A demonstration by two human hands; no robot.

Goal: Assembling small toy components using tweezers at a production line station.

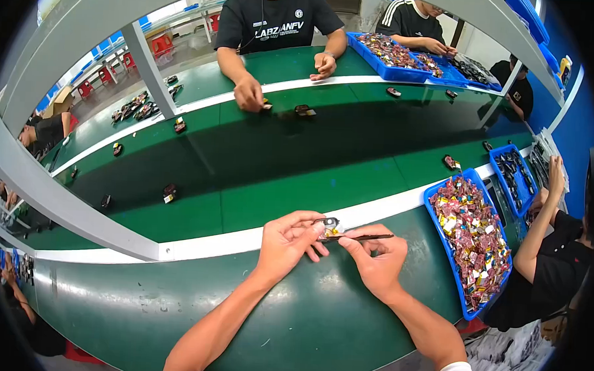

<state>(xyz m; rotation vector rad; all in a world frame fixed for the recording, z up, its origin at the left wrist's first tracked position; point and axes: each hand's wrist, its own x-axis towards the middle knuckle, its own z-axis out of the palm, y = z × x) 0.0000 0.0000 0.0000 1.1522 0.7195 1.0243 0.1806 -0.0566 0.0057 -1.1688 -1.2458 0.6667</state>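
Black thin tool (378,237) we are clamping w/ R fingers (357,253), & small pc. (331,223) w/ L fingers (308,238), above counter (303,338).

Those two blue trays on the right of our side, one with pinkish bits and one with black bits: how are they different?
The pinkish tray holds a heap of mixed-colour bits; the black-bits tray holds mostly dark ones.
The pinkish tray looks bigger in this view, the black-bits tray smaller, perhaps because it's farther.
The pinkish tray is nearer the right hand; the black-bits tray is farther away.
Both are blue.
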